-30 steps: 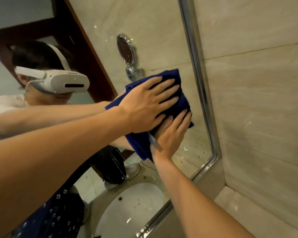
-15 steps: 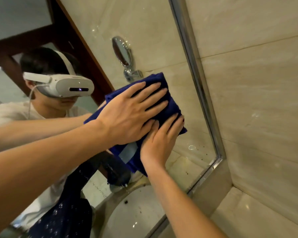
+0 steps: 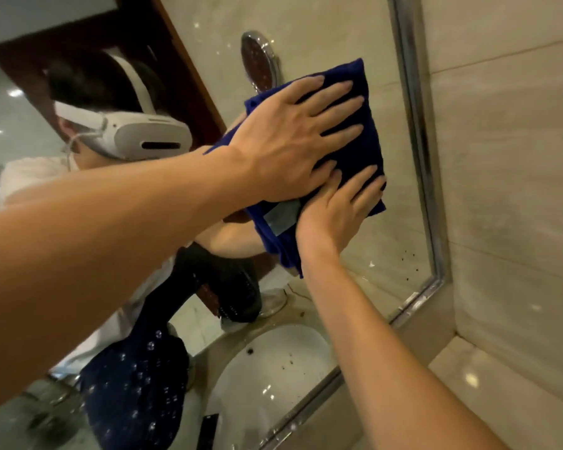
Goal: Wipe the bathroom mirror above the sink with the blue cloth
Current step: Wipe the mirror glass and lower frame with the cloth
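Observation:
The folded blue cloth lies flat against the bathroom mirror, near its right side. My left hand presses on the cloth's upper part with fingers spread and straight. My right hand presses on the cloth's lower part from below, fingers straight and pointing up. A pale label on the cloth shows between the two hands. Much of the cloth is hidden under both palms.
The mirror's metal frame runs down its right edge and along the bottom. Beige marble tiles cover the wall to the right. A stone counter ledge is at lower right. The mirror reflects a white sink basin, a round wall-mounted mirror and a person.
Both hands and the cloth slid left and down across the glass, then back up to the right toward the frame. They keep pressing the cloth flat throughout.

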The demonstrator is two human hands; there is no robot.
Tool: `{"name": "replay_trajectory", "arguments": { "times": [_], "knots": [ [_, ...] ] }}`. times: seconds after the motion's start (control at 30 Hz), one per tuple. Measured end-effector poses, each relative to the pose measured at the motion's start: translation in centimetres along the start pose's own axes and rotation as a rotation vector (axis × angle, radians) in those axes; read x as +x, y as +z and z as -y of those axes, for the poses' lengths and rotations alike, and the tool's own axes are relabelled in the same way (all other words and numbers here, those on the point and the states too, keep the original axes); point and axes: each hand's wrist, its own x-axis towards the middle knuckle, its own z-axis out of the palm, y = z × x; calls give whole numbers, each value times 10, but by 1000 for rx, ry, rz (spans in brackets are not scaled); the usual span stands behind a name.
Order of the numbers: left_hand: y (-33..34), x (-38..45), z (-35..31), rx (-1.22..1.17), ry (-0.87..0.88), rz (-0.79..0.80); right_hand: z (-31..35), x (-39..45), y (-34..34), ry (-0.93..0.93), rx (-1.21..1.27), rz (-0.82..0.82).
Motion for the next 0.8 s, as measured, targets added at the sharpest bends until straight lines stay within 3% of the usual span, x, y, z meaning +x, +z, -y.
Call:
{"name": "replay_trajectory", "arguments": {
  "times": [0.13, 0.33, 0.43, 0.63, 0.8],
  "knots": [
    [-14, -78, 19, -5, -62, 5, 22, -75, 19, -117, 38, -35],
    [-34, -237, 17, 51, -269, 35, 34, -203, 17, -357, -2, 353],
    [-42, -281, 16, 60, -364, 20, 40, -229, 17, -498, -103, 412],
    [-44, -257, 37, 78, -528, -68, 79, -174, 32, -680, -139, 306],
    [-48, -252, 62, 60, -681, -187, 118, -161, 55, -753, -63, 97]
  ]
}}
